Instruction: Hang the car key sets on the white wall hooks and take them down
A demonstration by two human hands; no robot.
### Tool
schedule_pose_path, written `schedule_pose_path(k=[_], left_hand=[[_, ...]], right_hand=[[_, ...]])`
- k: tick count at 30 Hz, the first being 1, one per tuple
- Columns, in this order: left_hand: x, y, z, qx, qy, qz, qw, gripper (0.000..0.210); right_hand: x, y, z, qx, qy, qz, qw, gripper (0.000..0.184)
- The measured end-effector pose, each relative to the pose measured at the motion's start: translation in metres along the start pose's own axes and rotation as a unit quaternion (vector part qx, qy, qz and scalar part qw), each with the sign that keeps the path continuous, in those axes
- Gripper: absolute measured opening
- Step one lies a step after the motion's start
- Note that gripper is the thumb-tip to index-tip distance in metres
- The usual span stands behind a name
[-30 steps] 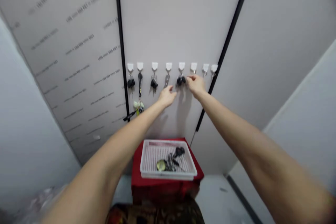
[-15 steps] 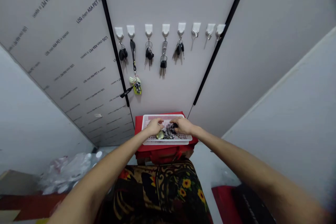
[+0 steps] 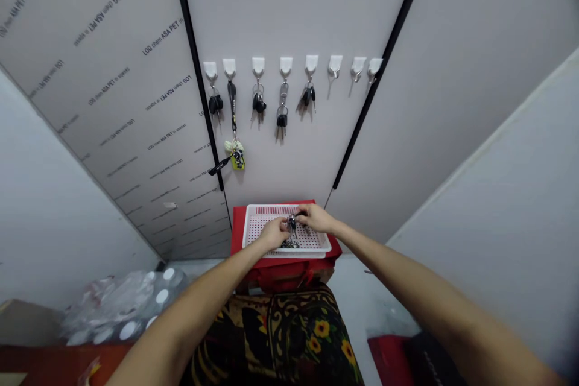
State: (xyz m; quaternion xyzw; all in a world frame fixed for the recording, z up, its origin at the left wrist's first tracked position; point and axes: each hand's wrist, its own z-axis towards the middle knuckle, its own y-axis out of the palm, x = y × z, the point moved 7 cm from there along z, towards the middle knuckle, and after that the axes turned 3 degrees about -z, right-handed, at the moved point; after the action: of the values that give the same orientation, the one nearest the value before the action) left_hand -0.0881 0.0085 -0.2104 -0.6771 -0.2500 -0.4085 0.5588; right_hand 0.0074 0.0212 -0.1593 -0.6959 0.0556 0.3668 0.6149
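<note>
Fabric (image 3: 323, 338) with a dark ground and yellow flowers lies nearest me. Off to my left, white-capped bottles (image 3: 130, 330) sit crowded together under clear plastic. Just beyond the fabric is a red bag (image 3: 289, 277), and on it rests my white perforated basket (image 3: 316, 252). I have both hands at the basket, close together. My left hand (image 3: 274, 234) has its fingers drawn in narrow, pinching one side of a key bunch (image 3: 292, 223); my right hand (image 3: 314, 219) pinches the other side, thumb and fingertips nearly together at a dark key head. The bunch is between them, above the middle of the basket. More metal pieces (image 3: 290, 245) lie below it near the front rim, too small to tell apart.

Farther off, eight white hooks (image 3: 286, 64) run in a row across the pale wall panel (image 3: 298, 0). From the left, the first holds black-headed keys (image 3: 216, 105), the second a black strap (image 3: 232, 99) with a yellow-green charm (image 3: 237, 160), and the next three more keys (image 3: 281, 120).
</note>
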Motion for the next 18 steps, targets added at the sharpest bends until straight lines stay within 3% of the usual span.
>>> schedule_pose_path(k=[6,10,14,18], left_hand=[[0.009,-0.008,0.008,0.019,0.016,-0.159,0.987,0.033],[0.024,-0.017,0.012,0.016,0.05,-0.237,0.97,0.028],[0.033,-0.02,0.015,0.007,0.059,-0.219,0.974,0.032],[0.046,-0.024,0.012,0.007,0.078,-0.095,0.992,0.027]], right_hand=[[0.005,-0.009,-0.004,-0.012,0.137,0.265,0.954,0.005],[0.0,-0.015,-0.008,0.002,0.158,0.36,0.92,0.002],[-0.008,-0.02,-0.01,0.007,0.143,0.425,0.894,0.004],[-0.009,-0.025,-0.011,0.014,0.122,0.453,0.883,0.006]])
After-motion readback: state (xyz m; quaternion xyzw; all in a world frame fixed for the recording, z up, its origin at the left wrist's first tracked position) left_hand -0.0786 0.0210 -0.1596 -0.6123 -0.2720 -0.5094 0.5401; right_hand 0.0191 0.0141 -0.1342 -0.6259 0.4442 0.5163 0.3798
